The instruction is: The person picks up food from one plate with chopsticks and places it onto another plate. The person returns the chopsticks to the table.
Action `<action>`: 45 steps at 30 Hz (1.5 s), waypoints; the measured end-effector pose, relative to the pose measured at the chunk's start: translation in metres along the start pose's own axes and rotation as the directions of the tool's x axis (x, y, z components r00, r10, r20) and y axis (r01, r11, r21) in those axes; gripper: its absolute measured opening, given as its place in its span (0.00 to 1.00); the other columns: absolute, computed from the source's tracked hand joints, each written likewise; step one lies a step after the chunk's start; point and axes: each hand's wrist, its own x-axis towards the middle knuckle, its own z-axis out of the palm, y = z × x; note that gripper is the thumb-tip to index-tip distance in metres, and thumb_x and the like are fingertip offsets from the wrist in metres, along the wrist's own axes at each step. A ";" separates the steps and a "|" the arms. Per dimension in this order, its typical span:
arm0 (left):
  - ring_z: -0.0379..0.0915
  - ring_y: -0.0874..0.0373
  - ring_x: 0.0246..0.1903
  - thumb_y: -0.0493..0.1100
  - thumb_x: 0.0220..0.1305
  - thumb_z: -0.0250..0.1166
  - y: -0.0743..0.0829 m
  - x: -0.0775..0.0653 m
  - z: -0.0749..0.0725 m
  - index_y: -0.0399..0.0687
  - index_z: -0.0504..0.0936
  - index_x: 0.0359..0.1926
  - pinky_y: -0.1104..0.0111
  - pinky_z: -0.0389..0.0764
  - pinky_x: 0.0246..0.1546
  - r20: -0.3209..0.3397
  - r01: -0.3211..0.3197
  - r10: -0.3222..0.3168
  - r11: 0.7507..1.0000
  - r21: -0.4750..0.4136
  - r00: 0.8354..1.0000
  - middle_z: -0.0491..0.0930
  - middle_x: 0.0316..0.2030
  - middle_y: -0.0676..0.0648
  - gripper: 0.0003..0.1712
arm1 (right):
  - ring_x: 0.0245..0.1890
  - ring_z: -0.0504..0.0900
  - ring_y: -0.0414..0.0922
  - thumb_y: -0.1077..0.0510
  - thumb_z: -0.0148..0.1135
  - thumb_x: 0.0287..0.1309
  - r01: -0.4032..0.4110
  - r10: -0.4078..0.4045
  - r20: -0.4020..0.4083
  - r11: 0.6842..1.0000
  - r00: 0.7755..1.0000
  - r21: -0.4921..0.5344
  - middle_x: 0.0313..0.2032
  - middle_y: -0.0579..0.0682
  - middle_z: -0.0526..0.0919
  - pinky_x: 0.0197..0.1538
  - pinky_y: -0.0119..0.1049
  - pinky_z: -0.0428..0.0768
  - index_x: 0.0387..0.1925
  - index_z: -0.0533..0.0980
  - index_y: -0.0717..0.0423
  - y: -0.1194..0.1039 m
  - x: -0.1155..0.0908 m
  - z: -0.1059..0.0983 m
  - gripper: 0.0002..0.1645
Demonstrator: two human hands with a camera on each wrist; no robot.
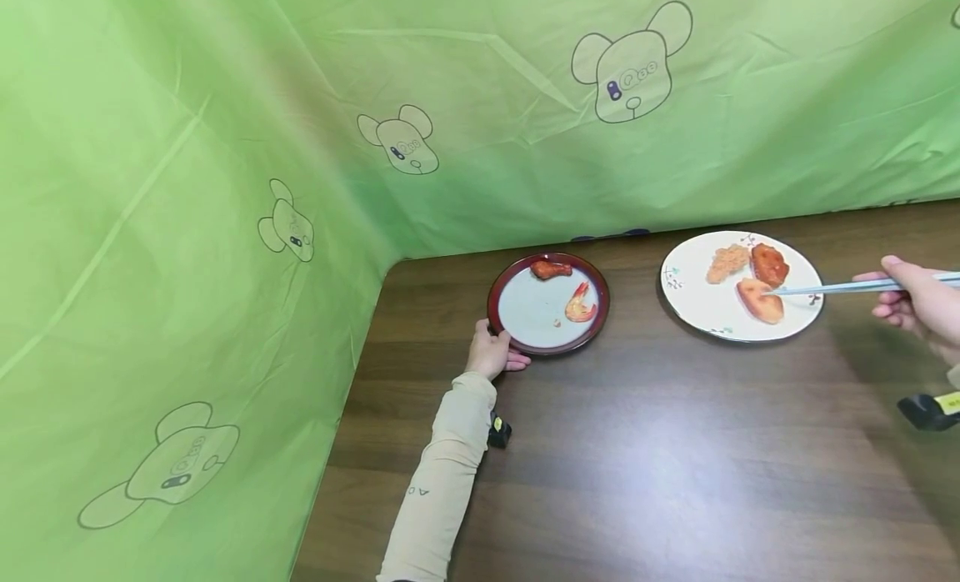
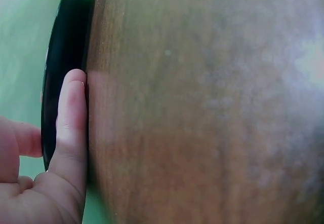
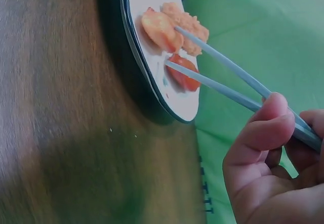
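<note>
Left hand (image 1: 489,353) grips red-rimmed plate (image 1: 531,311) — right hand (image 1: 930,305) holds chopsticks (image 3: 217,58), seemingly touching food (image 1: 760,303).

left hand (image 2: 63,176) at the dark edge of, probably, a plate (image 2: 63,36)

Your chopsticks (image 3: 217,85): smooth, plastic-looking, low sheen. Your red-rimmed plate (image 1: 522,311): smooth, glossy, glazed-looking. White plate (image 1: 696,303): same ceramic look, smooth shine. Crumbed food piece (image 1: 727,263): rough, matt crust. Worktop (image 1: 675,482) before you: wood-grained, shiny under light. Green sheet (image 1: 495,198): creased, soft sheen. Your sleeve (image 1: 438,474): matt cloth.
</note>
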 end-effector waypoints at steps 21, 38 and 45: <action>0.83 0.53 0.20 0.36 0.73 0.45 0.001 -0.001 -0.002 0.37 0.44 0.71 0.64 0.88 0.24 0.013 0.001 -0.001 1.000 -0.005 1.000 0.82 0.36 0.28 0.32 | 0.19 0.68 0.32 0.45 0.46 0.71 0.066 -0.194 -0.063 0.592 0.979 -0.804 0.15 0.38 0.75 0.23 0.30 0.62 0.23 0.79 0.36 -0.013 -0.007 0.056 0.22; 0.84 0.52 0.21 0.36 0.72 0.45 0.002 -0.003 -0.002 0.37 0.44 0.71 0.64 0.88 0.25 0.010 -0.002 0.002 1.000 0.000 1.000 0.82 0.36 0.27 0.32 | 0.17 0.67 0.33 0.43 0.56 0.64 0.077 -0.341 -0.108 0.488 0.934 -0.869 0.11 0.40 0.75 0.21 0.31 0.60 0.20 0.80 0.54 -0.007 -0.007 0.090 0.24; 0.85 0.50 0.22 0.36 0.72 0.45 0.003 -0.003 -0.002 0.37 0.44 0.71 0.64 0.88 0.24 0.011 -0.007 0.007 1.000 -0.004 1.000 0.82 0.36 0.26 0.31 | 0.18 0.65 0.37 0.39 0.51 0.66 0.017 -0.295 -0.169 0.539 0.940 -0.842 0.10 0.40 0.75 0.22 0.35 0.58 0.15 0.76 0.58 -0.007 -0.007 0.085 0.33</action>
